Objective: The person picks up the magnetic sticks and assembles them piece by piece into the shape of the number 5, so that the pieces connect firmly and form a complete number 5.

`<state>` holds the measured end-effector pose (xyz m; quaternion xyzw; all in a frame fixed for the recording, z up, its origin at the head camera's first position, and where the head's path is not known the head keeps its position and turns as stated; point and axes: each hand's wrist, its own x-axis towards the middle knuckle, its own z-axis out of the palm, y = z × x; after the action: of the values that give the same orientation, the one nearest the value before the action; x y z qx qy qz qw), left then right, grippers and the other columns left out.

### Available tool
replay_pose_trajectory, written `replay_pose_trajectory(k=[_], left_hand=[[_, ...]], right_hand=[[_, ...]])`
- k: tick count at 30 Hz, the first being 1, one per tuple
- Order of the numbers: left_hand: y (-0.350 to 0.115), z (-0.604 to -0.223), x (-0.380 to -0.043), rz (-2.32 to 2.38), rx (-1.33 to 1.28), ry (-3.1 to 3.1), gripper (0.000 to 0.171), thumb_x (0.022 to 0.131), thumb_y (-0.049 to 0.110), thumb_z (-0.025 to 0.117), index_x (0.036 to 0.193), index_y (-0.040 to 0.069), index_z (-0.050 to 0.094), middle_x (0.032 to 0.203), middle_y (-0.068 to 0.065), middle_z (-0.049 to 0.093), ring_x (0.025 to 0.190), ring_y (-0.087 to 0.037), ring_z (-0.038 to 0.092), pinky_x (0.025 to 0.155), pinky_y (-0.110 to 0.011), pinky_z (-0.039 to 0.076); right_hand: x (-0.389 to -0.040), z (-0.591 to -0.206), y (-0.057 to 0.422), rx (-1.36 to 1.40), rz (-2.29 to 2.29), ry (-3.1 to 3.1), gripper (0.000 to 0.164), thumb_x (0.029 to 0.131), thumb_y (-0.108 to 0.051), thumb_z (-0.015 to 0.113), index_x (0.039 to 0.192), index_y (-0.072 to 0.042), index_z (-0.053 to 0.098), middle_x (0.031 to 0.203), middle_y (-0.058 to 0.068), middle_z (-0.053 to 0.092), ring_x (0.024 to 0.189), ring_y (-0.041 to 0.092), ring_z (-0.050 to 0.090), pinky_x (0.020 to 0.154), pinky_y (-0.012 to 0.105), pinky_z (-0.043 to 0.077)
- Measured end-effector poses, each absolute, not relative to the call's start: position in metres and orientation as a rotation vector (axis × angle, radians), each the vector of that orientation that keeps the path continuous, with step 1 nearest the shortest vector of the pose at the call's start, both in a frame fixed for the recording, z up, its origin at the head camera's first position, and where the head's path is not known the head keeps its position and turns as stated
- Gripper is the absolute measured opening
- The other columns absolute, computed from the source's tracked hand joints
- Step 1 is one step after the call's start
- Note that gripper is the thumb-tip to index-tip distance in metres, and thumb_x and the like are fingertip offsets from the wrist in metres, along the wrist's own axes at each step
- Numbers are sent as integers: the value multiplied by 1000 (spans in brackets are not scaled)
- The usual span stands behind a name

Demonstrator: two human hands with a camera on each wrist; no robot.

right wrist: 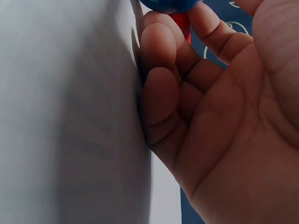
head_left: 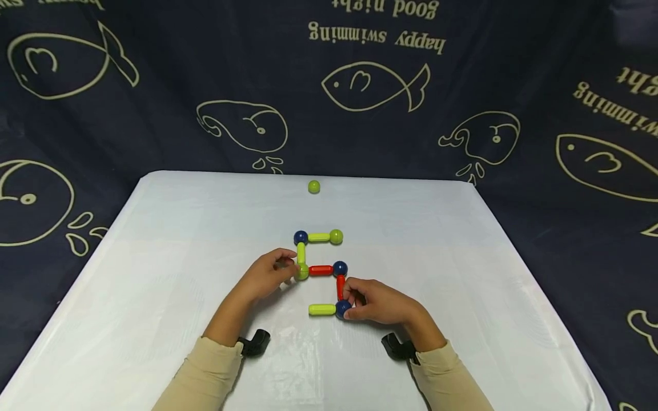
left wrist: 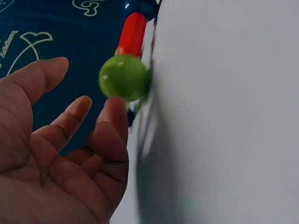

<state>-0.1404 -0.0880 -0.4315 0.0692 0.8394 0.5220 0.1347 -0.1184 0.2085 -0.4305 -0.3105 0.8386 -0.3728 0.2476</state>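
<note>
While both sleeves lie at the near edge of the table (head_left: 154, 240), the right hand (head_left: 380, 305) rests a little further in, and its grip is closed around the lower blue ball (head_left: 342, 309), with the fingertips curled on the ball from the right side. Just left of this grip a yellow-green rod (head_left: 322, 309) lies flat and touches the ball, and just beyond the grip a short red rod (head_left: 340, 285) goes away from the person up to a second blue ball (head_left: 340, 268). From there a red rod (head_left: 321, 270) runs to the left and ends at a green ball (left wrist: 124, 77). The left hand (head_left: 264, 277) is at this green ball; its grip is loose, with the fingers (left wrist: 113, 119) relaxed and a little apart, one fingertip at the ball, though I cannot tell if it really touches. Beyond that grip a yellow-green rod (head_left: 301, 252) leads to a third blue ball (head_left: 300, 237), then another rod (head_left: 319, 237) goes right to a green ball (head_left: 336, 236). Far behind both grips, a single green ball (head_left: 314, 186) lies alone near the far edge, before a dark cloth with fish drawings (head_left: 375, 85).
</note>
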Motion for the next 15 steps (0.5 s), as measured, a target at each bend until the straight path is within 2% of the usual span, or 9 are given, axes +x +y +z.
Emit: replay_pose_trajectory(k=[5,8,15], left_hand=[[-88,-412,-170,1336,240,2536,44,96,29,66,133,7,57,121,-13,62,107,-29,61,80,-41,50],[-87,-403,-193,1182,314,2662,45,96,29,66,133,6,57,123,-16,62,107,-31,62,86,-45,49],[-78,-388,-237,932,444,2834,46,94,27,67,132,3,59,122,-21,61,105,-33,59,89,-47,48]], right_hand=[[-118,-430,211,-848,-1017,2293,22,89,-22,75,99,-21,55,79,-7,54,71,7,50,62,23,41],[-118,-430,212,-849,-1017,2292,22,90,-22,75,99,-20,55,80,-6,54,71,7,50,63,23,41],[-118,-430,212,-823,-1014,2285,23,89,-23,76,99,-20,55,79,-5,53,71,7,50,63,23,40]])
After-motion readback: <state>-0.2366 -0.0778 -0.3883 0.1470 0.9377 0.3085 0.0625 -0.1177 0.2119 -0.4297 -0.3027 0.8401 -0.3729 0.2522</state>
